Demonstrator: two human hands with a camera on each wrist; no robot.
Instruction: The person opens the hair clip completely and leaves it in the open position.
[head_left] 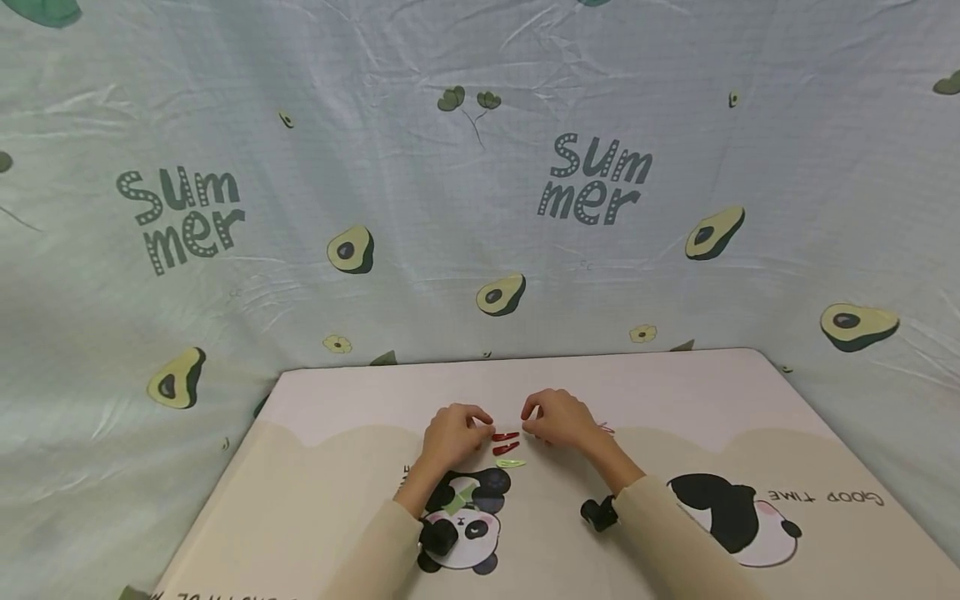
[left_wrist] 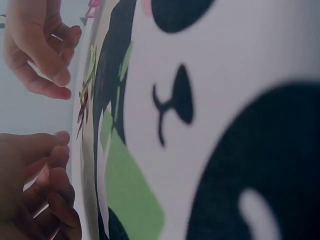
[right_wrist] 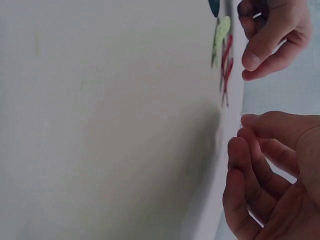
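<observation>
Two red snap hair clips (head_left: 506, 448) lie one above the other on the table, with a light green hair clip (head_left: 511, 463) just nearer to me. On their left is my left hand (head_left: 453, 435), its thumb and forefinger tips right at the end of the upper red clip. My right hand (head_left: 558, 418) hovers to their right with loosely bent fingers. In the right wrist view, nothing shows between the fingertips of the right hand (right_wrist: 265, 165). The left wrist view shows the left hand (left_wrist: 35, 185) loosely curled beside the red clips (left_wrist: 82, 107).
A small pink item (head_left: 606, 428) lies behind the right wrist, partly hidden. The table (head_left: 337, 500) carries printed pandas and lettering. Behind its far edge hangs a pale cloth (head_left: 420, 183) with avocado prints. Black wrist cameras (head_left: 598, 513) sit under both forearms.
</observation>
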